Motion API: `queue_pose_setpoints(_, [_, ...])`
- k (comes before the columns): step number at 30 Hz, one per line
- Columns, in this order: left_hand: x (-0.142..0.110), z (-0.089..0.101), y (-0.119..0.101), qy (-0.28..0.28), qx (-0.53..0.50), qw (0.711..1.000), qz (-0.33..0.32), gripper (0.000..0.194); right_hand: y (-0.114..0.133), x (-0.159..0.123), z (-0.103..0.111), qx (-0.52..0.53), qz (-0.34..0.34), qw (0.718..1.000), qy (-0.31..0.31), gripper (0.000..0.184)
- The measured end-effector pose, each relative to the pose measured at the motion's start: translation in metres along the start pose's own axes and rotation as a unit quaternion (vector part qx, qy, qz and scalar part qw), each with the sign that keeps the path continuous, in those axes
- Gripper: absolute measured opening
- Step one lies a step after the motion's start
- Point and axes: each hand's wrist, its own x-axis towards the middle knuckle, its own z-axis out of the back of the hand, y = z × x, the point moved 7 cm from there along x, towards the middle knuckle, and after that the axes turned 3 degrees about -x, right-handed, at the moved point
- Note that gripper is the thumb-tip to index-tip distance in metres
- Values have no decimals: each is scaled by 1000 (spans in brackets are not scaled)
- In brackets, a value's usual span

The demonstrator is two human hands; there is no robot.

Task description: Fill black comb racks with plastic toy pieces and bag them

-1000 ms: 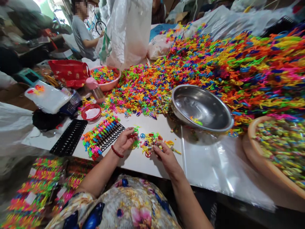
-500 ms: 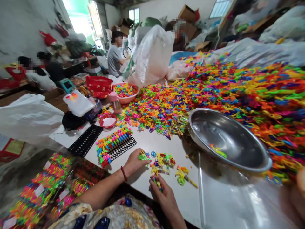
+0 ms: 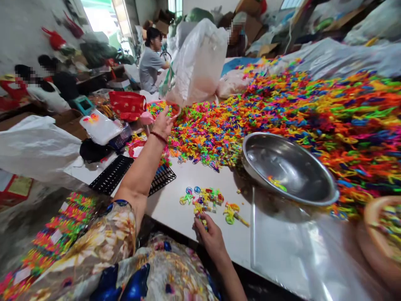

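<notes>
My left hand (image 3: pixel 164 122) is stretched far forward over the orange basin (image 3: pixel 177 113) of small coloured plastic parts, fingers spread with nothing visible in them. Low over the near table edge, my right hand (image 3: pixel 210 235) is closed on a small coloured plastic toy part (image 3: pixel 205 224), mostly hidden by the fingers. Just beyond it lies a cluster of toy parts (image 3: pixel 208 198). To the cluster's left is a green toy bicycle (image 3: pixel 188 196) with round wheels; to its right, a yellow-orange one (image 3: pixel 231 212). My left forearm partly covers a black grid rack (image 3: pixel 163 179).
A steel bowl (image 3: pixel 291 167) stands tilted before a huge heap of coloured parts (image 3: pixel 313 113). Another black rack (image 3: pixel 111 175) lies left. An orange tub (image 3: pixel 371 225) is at right. A red bag (image 3: pixel 127 105) and a large plastic bag (image 3: pixel 199 62) stand behind; several people sit farther back.
My left hand has let go of the green toy bicycle, now on the table, and moved forward and left to the orange basin. My right hand has barely moved.
</notes>
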Motion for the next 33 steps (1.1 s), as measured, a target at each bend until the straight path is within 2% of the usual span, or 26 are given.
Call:
queue_pose_setpoints(2, [-2, 1, 1, 17, -3, 998, -61, 15, -2, -1, 0, 19, -13, 1000, 0, 57])
queue_pose_setpoints(3, [-13, 0, 11, 50, 34, 995, -79, 12, -3, -1, 0, 30, -20, 999, 2, 57])
queue_pose_setpoints(5, [-55, 0, 51, 146, 167, 972, -76, 14, -2, -1, -1, 50, -28, 998, 8, 56])
queue_pose_setpoints(6, [-81, 4, 76, 189, 256, 945, -74, 12, -1, -1, -2, 58, -32, 998, 13, 55])
queue_pose_setpoints(7, [-108, 10, 100, 221, 354, 905, -77, 9, -1, -1, -2, 63, -36, 997, 19, 54])
queue_pose_setpoints(9, [-155, 30, 139, 235, 523, 812, -107, 6, 0, -1, -5, 66, -45, 996, 32, 51])
queue_pose_setpoints(12, [-200, 53, 175, 262, 561, 778, -107, 18, -1, 2, -9, 48, -46, 997, 48, 49])
queue_pose_setpoints(15, [-211, 62, 192, 283, 568, 764, -115, 23, -3, 13, -8, 20, -40, 999, 32, 53])
queue_pose_setpoints(17, [-205, 64, 194, 272, 550, 781, -116, 20, -1, 22, -3, 16, -25, 1000, -10, 59])
queue_pose_setpoints(19, [-194, 68, 195, 235, 477, 844, -69, 22, 5, 29, 5, 22, -8, 999, -49, 61])
queue_pose_setpoints(21, [-188, 74, 199, 196, 330, 922, 50, 28, 12, 31, 11, 24, 2, 998, -66, 59])
queue_pose_setpoints(22, [-189, 76, 202, 185, 236, 946, 124, 31, 16, 30, 14, 17, 6, 998, -68, 58])
queue_pose_setpoints(23, [-192, 74, 205, 184, 140, 954, 193, 35, 22, 28, 16, 4, 15, 998, -68, 56])
queue_pose_setpoints(24, [-197, 71, 206, 192, 53, 947, 250, 39, 27, 25, 18, -12, 29, 997, -71, 54])
queue_pose_setpoints(26, [-207, 62, 204, 216, -61, 921, 318, 41, 39, 18, 20, -52, 64, 994, -76, 49])
queue_pose_setpoints(29, [-217, 56, 203, 230, -99, 905, 345, 30, 49, 11, 17, -97, 102, 987, -72, 41])
queue_pose_setpoints(33, [-222, 53, 212, 218, -72, 912, 340, 31, 50, 10, 13, -125, 106, 984, -68, 41])
